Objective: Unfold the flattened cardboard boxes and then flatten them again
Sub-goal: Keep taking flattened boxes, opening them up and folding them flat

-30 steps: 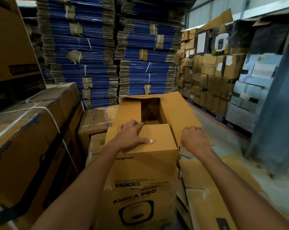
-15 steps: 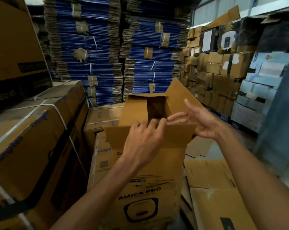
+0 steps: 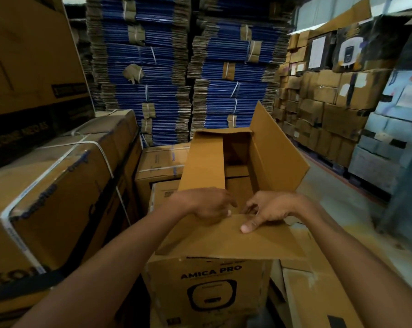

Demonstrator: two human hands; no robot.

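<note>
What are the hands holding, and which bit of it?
The left hand and right hand both grip the cardboard box by the far edge of its nearest top flap.

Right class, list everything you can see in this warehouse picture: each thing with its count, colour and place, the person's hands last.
AMICA PRO box: one, brown with black print, centre, top open.
near flap: one, brown, on that box's near side.
stacks of flattened cartons: two, blue with brown edges, behind the box.
strapped box: one, brown with white straps, left.
big box: one, brown, upper left.
stacked cartons: many, brown, back right.
pale boxes: several, blue-grey, far right.
flat cardboard: some sheets, brown, lower right.
left hand: one, grips the near flap's left end.
right hand: one, pinches the near flap, thumb on top.
</note>
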